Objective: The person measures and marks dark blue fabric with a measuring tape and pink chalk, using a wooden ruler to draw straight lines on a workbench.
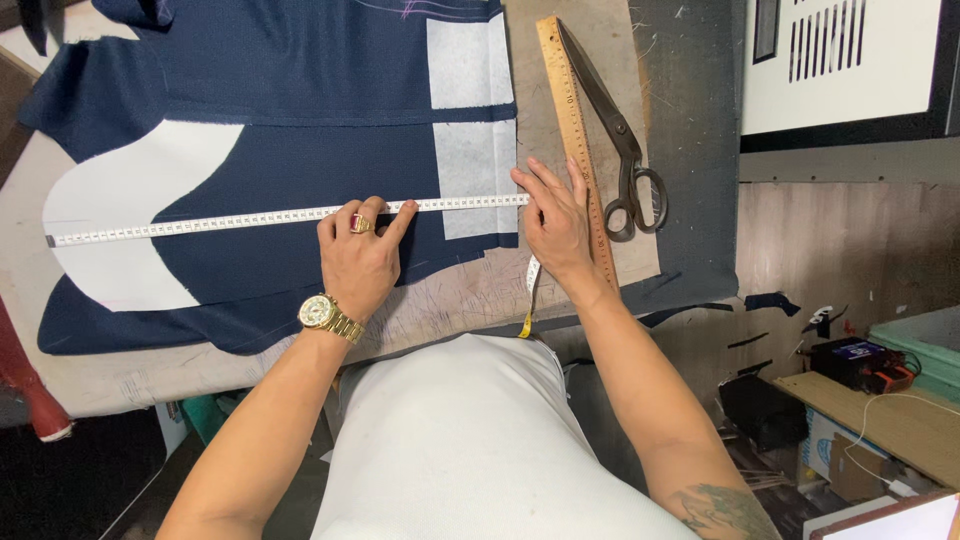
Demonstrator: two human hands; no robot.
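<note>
A white measuring tape (240, 219) lies stretched from left to right across navy blue fabric (300, 150) on the worktable. My left hand (360, 255), with a gold watch and a red ring, presses the tape down near its middle with fingertips. My right hand (555, 220) pins the tape's right part at the fabric's edge, fingers spread flat; the tape's loose end hangs off the table below it. White interfacing pieces sit on the fabric: a curved one (130, 210) at left and rectangular ones (468, 120) at right.
A wooden ruler (572, 120) and large black scissors (620, 150) lie just right of my right hand on a brown board (610, 60). A white panel (850, 60) stands at upper right. Boxes and a shelf (880, 410) sit on the floor at lower right.
</note>
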